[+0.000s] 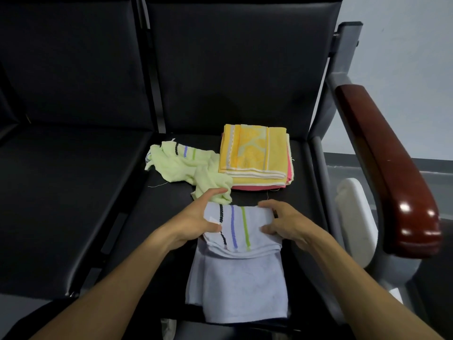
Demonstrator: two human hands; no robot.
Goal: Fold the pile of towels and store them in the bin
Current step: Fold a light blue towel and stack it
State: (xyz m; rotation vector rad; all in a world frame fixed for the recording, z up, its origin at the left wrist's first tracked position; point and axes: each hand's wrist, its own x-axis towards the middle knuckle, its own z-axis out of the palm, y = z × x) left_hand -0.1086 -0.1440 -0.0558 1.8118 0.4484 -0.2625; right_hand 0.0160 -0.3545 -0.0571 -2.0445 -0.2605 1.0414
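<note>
Black vinyl seat (73, 192) on the far left, and it's part of a row of joined chairs, with two seat pads in view. All the towels sit on the right-hand pad (304, 168).

Going left to right: first a pale green towel (186, 168), one of them, crumpled and unfolded, sprawled diagonally from the back-left toward the front, its striped end pointing to the back. Its near end lies just beside the left hand (196, 217). That hand rests at the left edge of the light blue towel (237, 273), thumb pinching down on the folded-over striped flap, fingers stretched out toward the green one.

The blue towel is a single one, lying at the front of the seat with its long axis running front to back, near end hanging over the seat edge. The far end is folded back on itself, so the three stripes (black, blue, green) run front to back on top.

The right hand (282, 224) grips the right edge of that flap, fingers curled over the far corner and thumb on top.

Behind, near the backrest, is a folded stack (255, 153): yellow patterned towel on top, a pink one showing under it, so at least two; I can't tell if there are more.

Farthest right are a reddish wooden armrest (387, 168) and something white (355, 217) below it.
</note>
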